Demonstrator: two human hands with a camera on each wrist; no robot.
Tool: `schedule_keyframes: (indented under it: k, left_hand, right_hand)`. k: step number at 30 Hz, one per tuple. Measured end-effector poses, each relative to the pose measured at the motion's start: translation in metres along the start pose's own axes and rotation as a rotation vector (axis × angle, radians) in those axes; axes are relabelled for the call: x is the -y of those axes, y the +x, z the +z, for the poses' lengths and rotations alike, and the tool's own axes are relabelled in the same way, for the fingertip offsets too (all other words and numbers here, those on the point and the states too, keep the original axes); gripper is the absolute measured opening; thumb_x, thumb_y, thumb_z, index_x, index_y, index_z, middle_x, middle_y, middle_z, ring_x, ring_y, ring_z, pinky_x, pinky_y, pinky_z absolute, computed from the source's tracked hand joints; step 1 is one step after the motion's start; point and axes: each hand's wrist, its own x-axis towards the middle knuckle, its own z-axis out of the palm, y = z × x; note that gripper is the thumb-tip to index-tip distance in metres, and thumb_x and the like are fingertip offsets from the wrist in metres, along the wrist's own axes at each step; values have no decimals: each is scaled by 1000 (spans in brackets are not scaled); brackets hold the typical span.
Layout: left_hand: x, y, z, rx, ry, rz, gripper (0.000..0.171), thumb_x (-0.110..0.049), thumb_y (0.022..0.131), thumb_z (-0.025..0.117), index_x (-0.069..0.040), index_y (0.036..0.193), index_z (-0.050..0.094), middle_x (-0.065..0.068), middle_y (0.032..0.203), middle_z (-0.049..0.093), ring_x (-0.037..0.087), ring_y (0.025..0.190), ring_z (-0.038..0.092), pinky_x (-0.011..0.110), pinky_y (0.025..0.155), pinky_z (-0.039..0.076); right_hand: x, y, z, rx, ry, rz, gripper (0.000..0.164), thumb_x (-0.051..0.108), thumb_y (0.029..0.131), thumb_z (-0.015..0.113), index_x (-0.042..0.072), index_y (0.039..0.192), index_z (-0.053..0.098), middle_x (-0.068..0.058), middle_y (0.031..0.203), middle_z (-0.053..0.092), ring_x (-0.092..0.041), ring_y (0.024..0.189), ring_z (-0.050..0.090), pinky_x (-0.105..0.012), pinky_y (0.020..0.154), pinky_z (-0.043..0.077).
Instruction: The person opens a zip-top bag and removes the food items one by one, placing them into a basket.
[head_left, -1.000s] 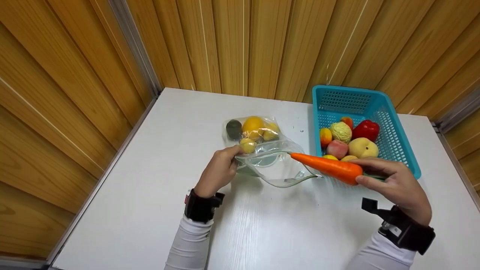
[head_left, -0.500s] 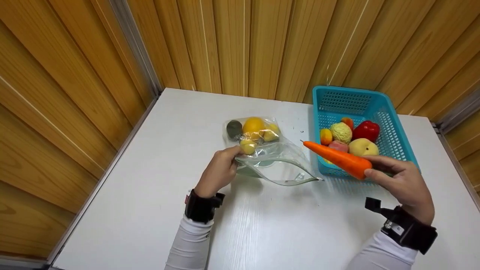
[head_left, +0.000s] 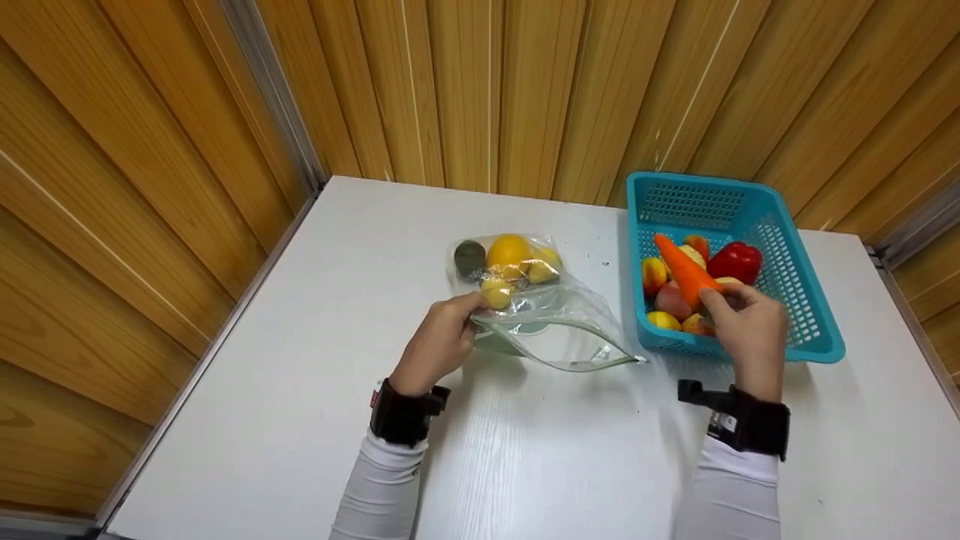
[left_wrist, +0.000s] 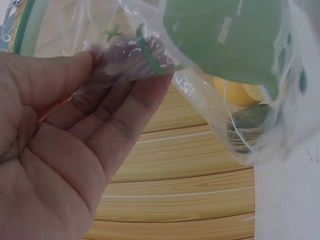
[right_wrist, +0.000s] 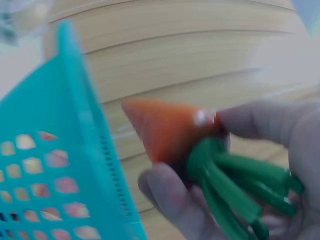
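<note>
My left hand [head_left: 444,337] pinches the edge of a clear zip bag [head_left: 592,307], whose mouth gapes toward me. Inside the bag sit an orange [head_left: 508,253], a dark green avocado-like fruit [head_left: 470,259] and yellow fruits [head_left: 544,265]. In the left wrist view, thumb and fingers squeeze the plastic [left_wrist: 150,45]. My right hand [head_left: 750,330] grips a carrot [head_left: 684,270] by its thick end, above the blue basket [head_left: 814,300]. Its green stalks [right_wrist: 240,180] show in the right wrist view, between fingers and palm.
Within the basket lie a red bell pepper [head_left: 736,262], a peach-like fruit [head_left: 673,301], a lemon [head_left: 664,320] and several other pieces. The white table [head_left: 540,457] meets wood-panelled walls [head_left: 465,90] at the back and left.
My right hand has carried the carrot right and away from the bag's mouth, over the basket, turning its tip toward the back wall. My left hand has stayed on the bag.
</note>
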Motion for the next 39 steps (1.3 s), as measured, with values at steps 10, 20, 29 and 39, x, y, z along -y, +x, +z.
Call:
schedule_keyframes:
  k: [10,20,29,39]
  left_hand:
    - [1,0,0,17,-14,-7,38,21,86,49,0,109,71,13,109,75,20,94,68,36,86,58]
    - [1,0,0,21,-9,-20,42,21,85,48,0,113,72,11,110,75,19,95,68,36,87,58]
    - [1,0,1,13,-10,-28,43,22,85,48,-2,111,72,10,111,75,18,97,68,36,87,57]
    - [-1,0,1,5,-9,-24,40,21,84,49,0,109,72,11,108,75,20,93,66,38,86,57]
  right_hand:
    - [-4,10,29,15,-179,-80,53,31,102,57,-7,138,59,-27,125,66,-35,103,63,-27,80,54]
    - [-9,14,39,137,-206,-257,43,16,103,56,-9,137,59,-31,134,61,-41,116,57,-55,105,45]
    - [3,-1,32,97,-153,-375,38,17,104,57,-8,130,64,-28,130,65,-40,113,62,-39,101,52]
    - [37,-49,25,132,114,-684,19,-5,95,67,-3,111,77,-20,105,75,2,93,66,-10,82,52]
